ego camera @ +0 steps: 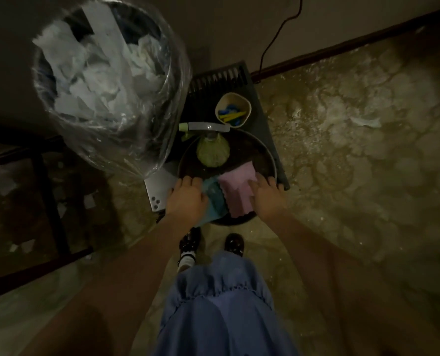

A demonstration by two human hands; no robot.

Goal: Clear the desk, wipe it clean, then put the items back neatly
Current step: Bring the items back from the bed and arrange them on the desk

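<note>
A single head-worn wide-angle camera looks almost straight down from standing height. The view centres on a round basin (270,160) on the floor (355,163), with both forearms reaching in from the bottom edge. The wall (226,34) fills the top, and straight lines bow towards the frame borders.

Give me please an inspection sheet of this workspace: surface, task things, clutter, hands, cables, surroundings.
Surface: patterned floor, dusty; desk not in view.
Task things: round basin on a dark crate, holding a green spray bottle, a pink cloth and a blue cloth.
Clutter: small cup of coloured bits; paper scrap; white phone.
Hands: left hand and right hand at the basin rim, touching the cloths.
Cables: dark cable along the wall.
Surroundings: lined bin full of paper.
</note>
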